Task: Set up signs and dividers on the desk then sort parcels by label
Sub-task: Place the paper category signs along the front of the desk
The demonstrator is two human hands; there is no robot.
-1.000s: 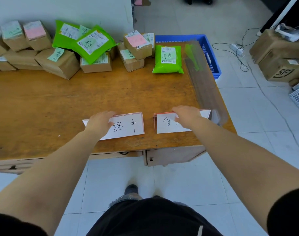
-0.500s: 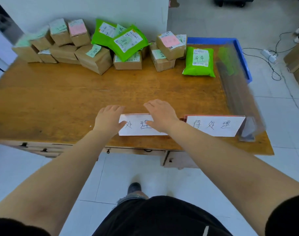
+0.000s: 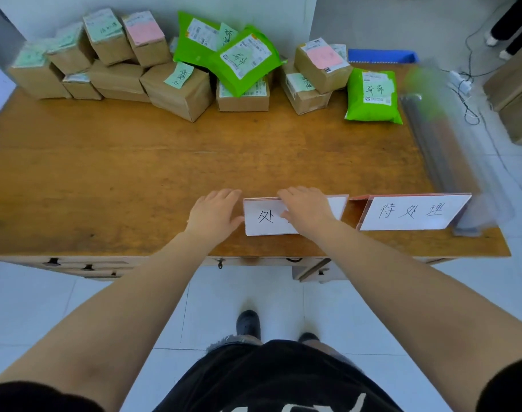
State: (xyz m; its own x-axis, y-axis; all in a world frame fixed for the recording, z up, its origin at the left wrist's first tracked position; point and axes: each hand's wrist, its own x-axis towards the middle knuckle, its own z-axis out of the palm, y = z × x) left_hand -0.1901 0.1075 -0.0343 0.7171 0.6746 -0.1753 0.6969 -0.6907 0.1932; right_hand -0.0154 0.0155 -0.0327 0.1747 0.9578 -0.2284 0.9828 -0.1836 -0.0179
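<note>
Two white handwritten signs in clear stands sit near the front edge of the wooden desk point(image 3: 134, 162). My left hand point(image 3: 215, 214) presses against the left end of the middle sign point(image 3: 264, 217). My right hand point(image 3: 305, 211) lies over that sign's top and front, covering part of its writing. The other sign point(image 3: 408, 212) stands free to the right. Clear dividers point(image 3: 450, 138) lie along the desk's right edge. Brown box parcels point(image 3: 176, 90) and green bag parcels point(image 3: 241, 59), point(image 3: 372, 96) with coloured labels are heaped along the back.
A blue crate point(image 3: 381, 55) sits behind the desk's back right corner. Cardboard boxes point(image 3: 515, 93) and cables point(image 3: 468, 84) lie on the tiled floor at right. Desk drawers point(image 3: 87, 267) face me below the front edge. A white wall stands behind the parcels.
My right hand left the right sign and came to the middle sign. Both hands now hold the middle sign, which has slid left, leaving a gap between the two signs.
</note>
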